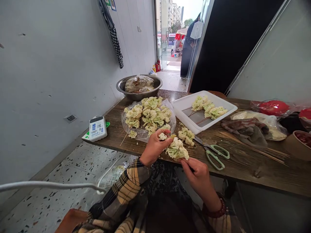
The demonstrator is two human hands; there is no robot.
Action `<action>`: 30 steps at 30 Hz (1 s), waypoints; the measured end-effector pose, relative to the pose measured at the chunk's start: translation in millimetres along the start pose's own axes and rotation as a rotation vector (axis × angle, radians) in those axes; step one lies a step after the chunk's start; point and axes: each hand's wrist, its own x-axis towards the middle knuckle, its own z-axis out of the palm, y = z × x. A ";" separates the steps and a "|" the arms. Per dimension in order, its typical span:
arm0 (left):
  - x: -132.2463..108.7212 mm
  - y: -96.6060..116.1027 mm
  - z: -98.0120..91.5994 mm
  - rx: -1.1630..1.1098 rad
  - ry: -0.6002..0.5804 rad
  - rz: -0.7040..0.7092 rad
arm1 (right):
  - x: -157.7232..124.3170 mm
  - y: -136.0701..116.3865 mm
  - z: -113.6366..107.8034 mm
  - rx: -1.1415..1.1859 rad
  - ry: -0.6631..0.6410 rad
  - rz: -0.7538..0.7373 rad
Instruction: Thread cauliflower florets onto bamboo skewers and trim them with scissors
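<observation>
Between my hands, above the table's front edge, is a pale cauliflower piece (177, 149). My left hand (156, 146) is closed, thumb and fingers pinching its upper left side, with a small floret (162, 136) also at the fingertips. My right hand (197, 171) pinches the lower right edge of the same piece; whether a skewer is in those fingers I cannot tell. Just beyond lies a loose cauliflower floret (186, 136), close to the green-handled scissors (215, 155). A heap of cauliflower (155, 115) rests on a plastic bag (172, 120), with thin skewers leaning at its left.
Skewered cauliflower lies in a white tray (186, 124). Behind the heap stands a metal basin (122, 86) holding a bagged bundle. A white payment box (97, 128) is at the left corner. Bare skewers (257, 145), a dark cloth (252, 131) and a bowl (295, 145) occupy the right.
</observation>
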 end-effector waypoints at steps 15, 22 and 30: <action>-32.7 -8.4 -7.8 0.109 -0.230 -0.096 | -37.2 12.8 -13.7 -0.117 -0.132 -0.103; -26.7 -8.3 -12.4 0.097 -0.213 -0.054 | -23.0 3.7 -7.7 -0.076 -0.121 -0.060; 8.5 5.3 -32.3 -0.069 0.139 0.032 | -19.7 3.7 -18.5 0.098 -0.089 0.179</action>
